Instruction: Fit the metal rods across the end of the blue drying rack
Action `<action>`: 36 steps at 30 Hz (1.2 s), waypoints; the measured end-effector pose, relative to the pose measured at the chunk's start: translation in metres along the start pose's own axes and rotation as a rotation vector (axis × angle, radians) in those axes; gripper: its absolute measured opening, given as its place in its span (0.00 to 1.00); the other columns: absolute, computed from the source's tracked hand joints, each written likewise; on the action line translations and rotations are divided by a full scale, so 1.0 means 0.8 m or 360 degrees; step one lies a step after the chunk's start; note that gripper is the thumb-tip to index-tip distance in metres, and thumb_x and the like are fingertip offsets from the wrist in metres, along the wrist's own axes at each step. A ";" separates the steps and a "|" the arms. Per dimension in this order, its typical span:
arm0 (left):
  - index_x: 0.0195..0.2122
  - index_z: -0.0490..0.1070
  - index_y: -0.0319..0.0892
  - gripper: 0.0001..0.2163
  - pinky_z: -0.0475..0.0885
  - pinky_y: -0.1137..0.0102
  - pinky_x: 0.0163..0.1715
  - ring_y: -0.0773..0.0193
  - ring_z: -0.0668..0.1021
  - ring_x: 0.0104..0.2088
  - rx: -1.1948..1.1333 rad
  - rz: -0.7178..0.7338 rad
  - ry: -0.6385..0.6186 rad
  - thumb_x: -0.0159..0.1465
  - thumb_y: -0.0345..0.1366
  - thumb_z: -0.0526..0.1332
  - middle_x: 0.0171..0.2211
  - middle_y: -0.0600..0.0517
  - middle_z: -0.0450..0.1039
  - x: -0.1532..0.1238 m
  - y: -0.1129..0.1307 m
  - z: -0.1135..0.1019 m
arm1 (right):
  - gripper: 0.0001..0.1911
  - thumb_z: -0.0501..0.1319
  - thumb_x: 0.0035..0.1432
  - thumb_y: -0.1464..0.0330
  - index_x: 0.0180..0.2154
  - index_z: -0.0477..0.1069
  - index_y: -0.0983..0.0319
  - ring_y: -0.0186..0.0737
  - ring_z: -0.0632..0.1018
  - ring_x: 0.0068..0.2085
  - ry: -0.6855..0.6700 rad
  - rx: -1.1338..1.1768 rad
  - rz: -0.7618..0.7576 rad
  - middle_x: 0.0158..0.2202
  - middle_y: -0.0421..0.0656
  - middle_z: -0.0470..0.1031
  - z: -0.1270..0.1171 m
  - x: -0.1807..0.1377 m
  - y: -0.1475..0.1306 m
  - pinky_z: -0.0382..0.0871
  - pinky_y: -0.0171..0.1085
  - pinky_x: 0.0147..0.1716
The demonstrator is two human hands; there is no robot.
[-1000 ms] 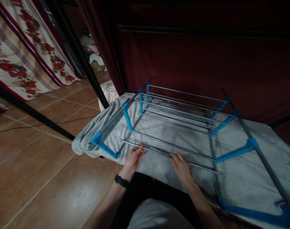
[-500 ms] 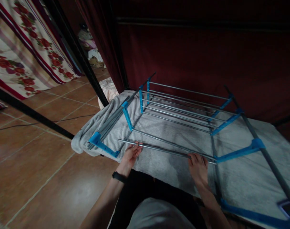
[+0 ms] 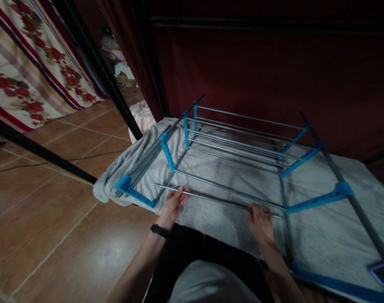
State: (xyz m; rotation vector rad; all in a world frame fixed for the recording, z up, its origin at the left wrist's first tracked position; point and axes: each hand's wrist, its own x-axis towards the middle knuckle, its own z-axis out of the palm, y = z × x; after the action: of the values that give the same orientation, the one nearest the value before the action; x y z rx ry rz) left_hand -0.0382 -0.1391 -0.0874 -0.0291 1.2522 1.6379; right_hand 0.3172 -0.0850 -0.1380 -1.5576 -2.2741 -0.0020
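Note:
A thin grey metal tube lies crosswise between my hands. Near its left end my left hand pinches it between thumb and fingers. Toward the other end my right hand grips it from above, and a short piece sticks out past the fingers. Just beyond is a rack of grey tubes with blue plastic brackets, lying on a bed. Its nearest fitted crossbar runs almost parallel to the held tube. A left blue bracket and a right blue bracket stand at either side, both apart from the held tube.
Loose grey tubes lie bundled on the rumpled grey blanket at left. Dark bed posts rise beside the tiled floor. A phone-like dark object rests at lower right. Behind hangs a dark red curtain.
The held tube has shifted slightly left, so its right end now sits away from the right bracket. Both hands keep their grip on it.

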 end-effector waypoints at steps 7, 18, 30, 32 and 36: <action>0.34 0.74 0.38 0.04 0.81 0.72 0.35 0.64 0.84 0.32 -0.0021 0.0058 -0.0012 0.63 0.25 0.68 0.31 0.48 0.82 0.002 -0.003 0.001 | 0.14 0.50 0.70 0.66 0.47 0.74 0.54 0.51 0.79 0.46 -0.0008 -0.0004 -0.0081 0.44 0.48 0.81 0.000 -0.001 0.005 0.52 0.58 0.64; 0.29 0.72 0.38 0.08 0.80 0.76 0.30 0.68 0.82 0.26 -0.0019 0.0014 0.0052 0.61 0.21 0.68 0.27 0.51 0.79 0.007 -0.003 -0.004 | 0.15 0.51 0.71 0.64 0.51 0.74 0.57 0.49 0.76 0.53 0.0050 0.0209 -0.0158 0.50 0.49 0.78 0.002 -0.002 0.008 0.60 0.55 0.62; 0.24 0.69 0.39 0.12 0.78 0.80 0.26 0.69 0.81 0.25 0.0009 0.0015 0.0065 0.62 0.19 0.65 0.22 0.55 0.75 0.014 -0.005 -0.001 | 0.18 0.71 0.52 0.52 0.38 0.78 0.57 0.45 0.80 0.36 0.0064 0.2031 0.1175 0.37 0.44 0.80 -0.003 -0.049 -0.038 0.78 0.44 0.37; 0.23 0.69 0.38 0.13 0.77 0.81 0.26 0.70 0.82 0.25 0.0014 0.0015 0.0047 0.63 0.20 0.65 0.21 0.55 0.74 0.014 -0.005 -0.001 | 0.19 0.74 0.47 0.55 0.39 0.77 0.57 0.45 0.82 0.39 0.0055 0.2374 0.1374 0.38 0.43 0.82 -0.003 -0.046 -0.041 0.79 0.45 0.42; 0.23 0.70 0.37 0.14 0.77 0.80 0.26 0.69 0.82 0.25 0.0017 0.0012 0.0057 0.64 0.18 0.63 0.21 0.53 0.75 0.016 -0.003 0.000 | 0.13 0.74 0.47 0.64 0.35 0.76 0.57 0.46 0.83 0.44 0.0089 0.2816 0.1687 0.39 0.43 0.83 -0.006 -0.029 -0.028 0.78 0.48 0.50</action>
State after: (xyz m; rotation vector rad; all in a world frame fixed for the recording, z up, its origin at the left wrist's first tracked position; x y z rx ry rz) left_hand -0.0428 -0.1305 -0.0962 -0.0475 1.2895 1.6437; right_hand 0.3055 -0.1155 -0.1361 -1.1981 -0.4002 1.5950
